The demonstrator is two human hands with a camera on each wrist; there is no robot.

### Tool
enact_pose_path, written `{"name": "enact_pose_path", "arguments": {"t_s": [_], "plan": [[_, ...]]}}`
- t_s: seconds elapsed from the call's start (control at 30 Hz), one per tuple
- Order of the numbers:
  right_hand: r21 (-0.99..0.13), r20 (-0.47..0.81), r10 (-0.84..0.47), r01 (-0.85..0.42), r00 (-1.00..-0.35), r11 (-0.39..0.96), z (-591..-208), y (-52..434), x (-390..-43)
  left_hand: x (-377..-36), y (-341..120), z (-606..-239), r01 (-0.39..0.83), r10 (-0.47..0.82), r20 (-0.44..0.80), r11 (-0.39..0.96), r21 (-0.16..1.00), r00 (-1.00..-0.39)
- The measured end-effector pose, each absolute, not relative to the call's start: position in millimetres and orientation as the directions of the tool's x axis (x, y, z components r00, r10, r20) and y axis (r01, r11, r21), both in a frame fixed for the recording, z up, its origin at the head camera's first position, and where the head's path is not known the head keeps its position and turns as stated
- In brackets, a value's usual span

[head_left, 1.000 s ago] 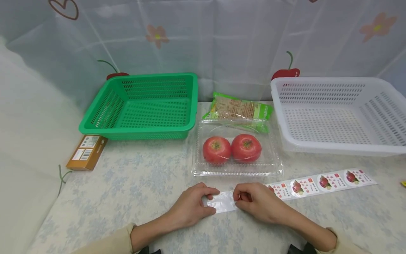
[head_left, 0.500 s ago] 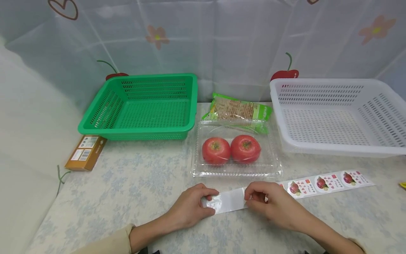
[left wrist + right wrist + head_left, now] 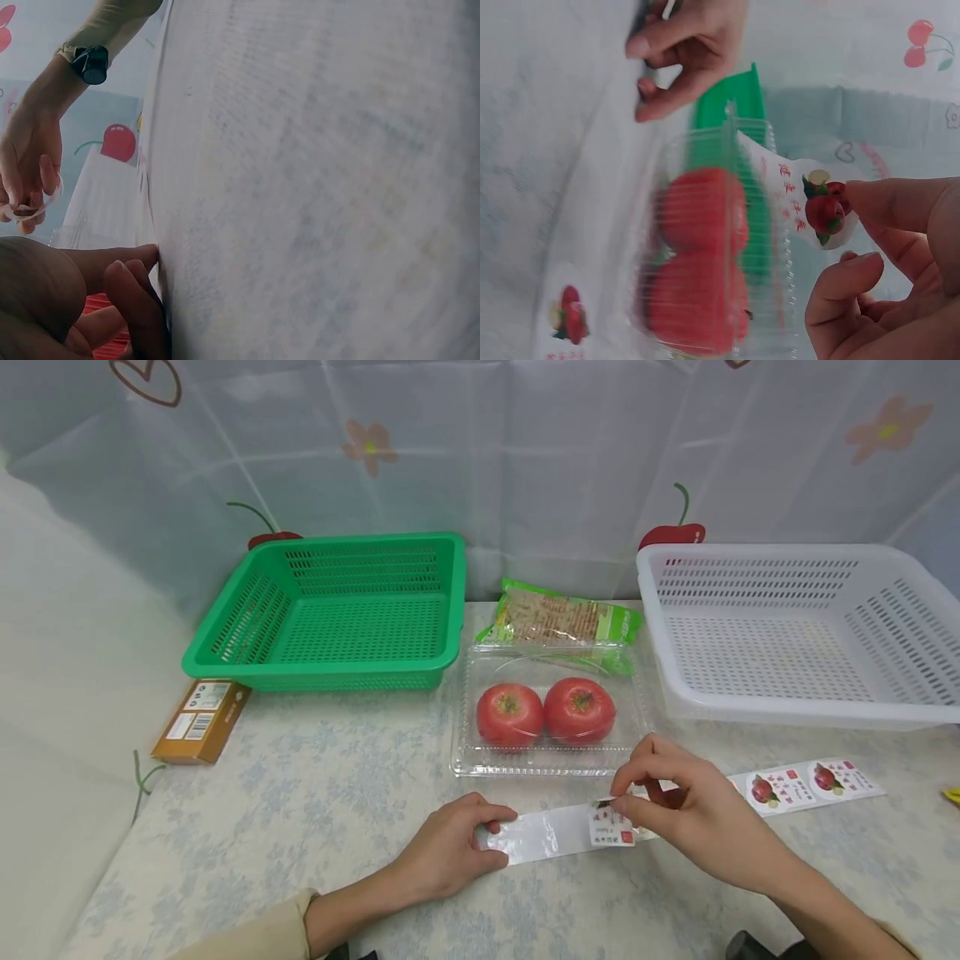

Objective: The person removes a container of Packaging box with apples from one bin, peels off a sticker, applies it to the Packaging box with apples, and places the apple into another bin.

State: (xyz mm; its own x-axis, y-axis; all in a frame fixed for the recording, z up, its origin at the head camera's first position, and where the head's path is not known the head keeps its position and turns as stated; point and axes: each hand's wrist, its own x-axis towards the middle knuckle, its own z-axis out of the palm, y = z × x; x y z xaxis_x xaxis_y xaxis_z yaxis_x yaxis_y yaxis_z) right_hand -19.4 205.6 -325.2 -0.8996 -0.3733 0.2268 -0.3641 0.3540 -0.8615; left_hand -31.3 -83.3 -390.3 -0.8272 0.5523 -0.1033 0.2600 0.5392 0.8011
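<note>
A long sticker strip [image 3: 806, 781] lies across the table's front, its bare shiny backing [image 3: 543, 835] toward the left. My left hand [image 3: 501, 837] pinches the backing's left end against the table; its fingers [image 3: 127, 296] show in the left wrist view. My right hand [image 3: 621, 802] pinches a peeled fruit sticker [image 3: 611, 828] between thumb and forefinger, lifted just above the strip. The right wrist view shows that sticker [image 3: 814, 202] curling off the fingertips [image 3: 870, 196]. Just behind my hands, a clear clamshell box [image 3: 637, 752] holds two tomatoes [image 3: 547, 712].
A green basket [image 3: 330, 610] stands at the back left and a white basket [image 3: 795, 627] at the back right. A green snack packet [image 3: 562, 622] lies behind the clamshell. A brown carton [image 3: 198, 722] sits at the left edge. A floral cloth [image 3: 322, 793] covers the table.
My right hand has slid right along the strip and lifted, drawing one sticker off the backing. The left hand has stayed on the strip's end.
</note>
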Motion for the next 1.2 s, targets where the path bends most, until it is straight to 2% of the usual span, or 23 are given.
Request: {"name": "enact_pose_path", "arguments": {"t_s": [0.13, 0.3, 0.43, 0.6, 0.7, 0.8, 0.9, 0.97, 1.1, 1.2], "plan": [[-0.855, 0.218, -0.338, -0.346, -0.915, 0.386, -313.3, 207.9, -30.3, -34.3, -85.4, -390.4, 0.251, 0.574, -0.123, 0.528, 0.811, -0.810], [-0.854, 0.213, -0.291, -0.323, -0.933, 0.408, -304.3, 205.8, -50.2, -38.0, -91.1, -391.5, 0.168, 0.583, -0.170, 0.480, 0.861, -0.794], [-0.868, 0.200, -0.266, -0.296, -0.943, 0.399, -300.9, 201.1, -65.9, -39.7, -96.8, -389.6, 0.124, 0.563, -0.181, 0.460, 0.879, -0.807], [-0.867, 0.185, -0.263, -0.283, -0.947, 0.410, -298.5, 195.1, -84.3, -42.2, -103.4, -383.2, -0.019, 0.403, -0.210, 0.428, 0.903, -0.891], [-0.870, 0.166, -0.270, -0.270, -0.948, 0.413, -297.8, 192.7, -94.9, -43.9, -106.2, -380.5, -0.135, 0.254, -0.232, 0.348, 0.928, -0.939], [-0.879, 0.134, -0.283, -0.245, -0.950, 0.410, -297.7, 190.4, -105.2, -47.3, -106.9, -379.7, -0.182, 0.141, -0.225, 0.264, 0.947, -0.964], [-0.889, 0.099, -0.306, -0.223, -0.947, 0.401, -298.8, 186.6, -115.2, -51.5, -106.0, -379.0, -0.143, 0.098, -0.165, 0.203, 0.969, -0.981], [-0.893, 0.086, -0.320, -0.215, -0.944, 0.395, -299.8, 183.4, -120.7, -54.5, -104.7, -377.7, -0.077, 0.104, -0.101, 0.209, 0.975, -0.989], [-0.889, 0.084, -0.332, -0.221, -0.939, 0.401, -303.4, 177.3, -129.3, -64.3, -101.7, -375.4, 0.049, 0.166, 0.008, 0.240, 0.970, -0.986], [-0.880, 0.091, -0.341, -0.236, -0.936, 0.412, -307.0, 174.6, -133.0, -72.1, -99.2, -375.5, 0.096, 0.211, 0.043, 0.250, 0.963, -0.977]]}}
